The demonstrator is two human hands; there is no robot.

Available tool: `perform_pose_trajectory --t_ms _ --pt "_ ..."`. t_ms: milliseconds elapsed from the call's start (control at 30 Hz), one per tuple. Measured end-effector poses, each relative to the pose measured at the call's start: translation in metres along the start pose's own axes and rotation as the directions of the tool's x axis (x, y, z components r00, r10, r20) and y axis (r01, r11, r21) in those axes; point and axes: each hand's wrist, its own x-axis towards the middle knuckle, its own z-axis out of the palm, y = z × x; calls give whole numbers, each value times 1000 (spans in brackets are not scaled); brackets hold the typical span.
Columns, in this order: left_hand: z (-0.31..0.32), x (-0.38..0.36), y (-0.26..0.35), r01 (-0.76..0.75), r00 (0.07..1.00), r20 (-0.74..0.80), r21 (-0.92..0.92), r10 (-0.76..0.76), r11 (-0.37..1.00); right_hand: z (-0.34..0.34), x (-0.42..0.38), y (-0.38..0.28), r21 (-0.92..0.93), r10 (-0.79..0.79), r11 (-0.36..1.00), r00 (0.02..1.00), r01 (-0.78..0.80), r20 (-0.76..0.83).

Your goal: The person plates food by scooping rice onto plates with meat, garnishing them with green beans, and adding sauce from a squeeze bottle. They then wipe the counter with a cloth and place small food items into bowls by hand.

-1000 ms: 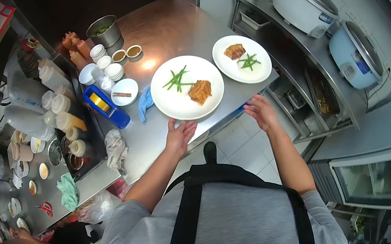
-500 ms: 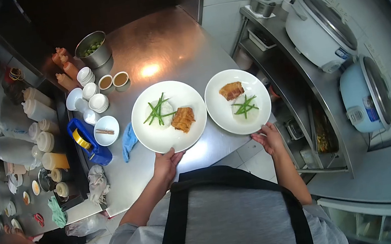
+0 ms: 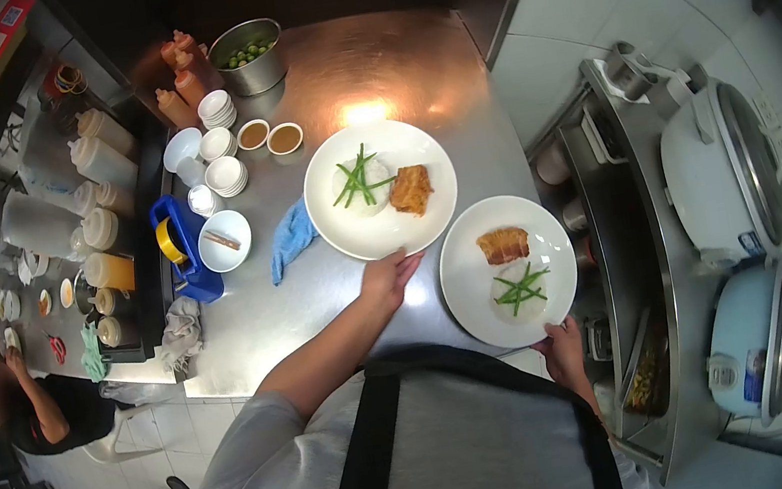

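My left hand (image 3: 390,279) grips the near rim of a white plate (image 3: 333,230) over the steel table, its fingers partly hidden under the rim. White rice (image 3: 362,195) topped with crossed green beans (image 3: 346,178) and a browned piece of meat (image 3: 411,190) lie on it. A second white plate (image 3: 466,304), nearer my body and to the right, has its near right rim held by my right hand (image 3: 562,350). That plate carries browned meat (image 3: 504,246) and green beans (image 3: 522,290) over rice.
On the steel table (image 3: 414,59) are a blue cloth (image 3: 292,242), sauce cups (image 3: 285,139), stacked white bowls (image 3: 226,176), a pot of green fruit (image 3: 247,58) and orange bottles (image 3: 175,105). Rice cookers (image 3: 719,170) stand on the right shelf unit. A person (image 3: 51,407) sits at left.
My view has turned to the right. The right plate has come nearer my body, below the left plate's level, with my right hand still on it. The left plate remains over the table.
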Motion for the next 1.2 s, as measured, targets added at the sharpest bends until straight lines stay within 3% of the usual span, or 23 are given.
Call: perform_pose_trajectory --t_ms 200,400,500,600,667,733,833,967,1067,1200 --pt "78 67 -11 84 996 41 -249 -76 965 -4 18 -16 -11 9 1000 999 -8 40" --pt "141 143 17 141 987 98 -129 -129 982 2 43 -29 0 21 1000 999 -21 50" --pt "158 163 34 121 968 223 7 -120 993 17 53 -39 48 6 999 999 -8 33" --pt "145 152 40 -183 921 380 241 81 953 27 64 -45 52 -10 999 1000 9 29" --pt "120 118 37 -340 934 190 196 304 920 31 73 -49 44 -8 999 999 7 38" --pt "86 102 28 -303 946 -130 -31 296 953 34 84 -52 31 -8 1000 999 7 41" --pt "73 96 40 -289 922 -329 -235 204 928 41 94 -57 9 -11 1000 999 11 48" --pt "86 120 62 -273 958 -150 -235 243 933 60 109 -70 52 -47 998 995 42 84" --pt "105 130 67 -232 971 -114 -199 212 952 67 120 -75 40 -58 998 993 54 105" --pt "125 179 80 -211 977 -64 -314 201 926 83 146 -78 48 -92 995 991 87 100"
